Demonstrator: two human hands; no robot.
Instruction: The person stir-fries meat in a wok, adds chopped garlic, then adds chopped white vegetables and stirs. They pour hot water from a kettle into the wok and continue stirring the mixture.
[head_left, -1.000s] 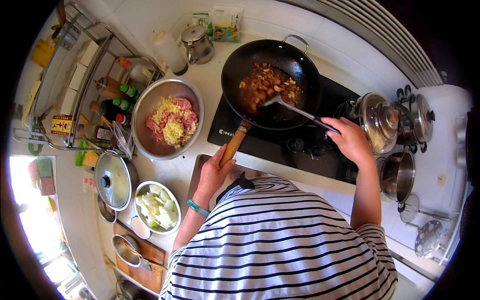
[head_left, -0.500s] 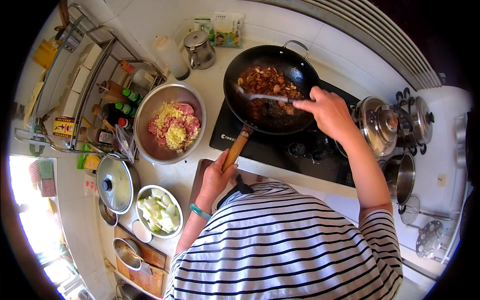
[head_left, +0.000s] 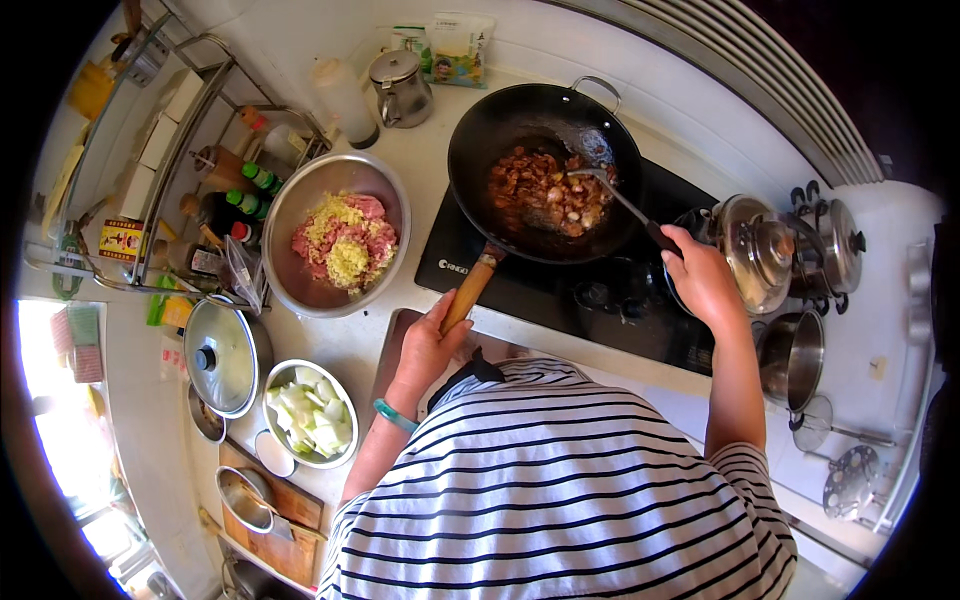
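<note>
A black wok stands on the black cooktop, with browned, glossy food pieces in its bottom. My left hand is wrapped round the wok's wooden handle. In my right hand is the dark handle of a spatula; its metal head rests at the right side of the food, inside the wok. Left of the wok, a large steel bowl holds raw minced meat topped with chopped pale yellow bits.
A smaller bowl of pale green vegetable chunks sits near my left forearm. Beside it are a lidded pot and a cutting board. Lidded steel pots stand right of the cooktop. A bottle rack lines the left wall.
My right hand has moved right and down with the spatula, whose head went from the wok's left side to its right. The food has shifted together. My left hand keeps its hold.
</note>
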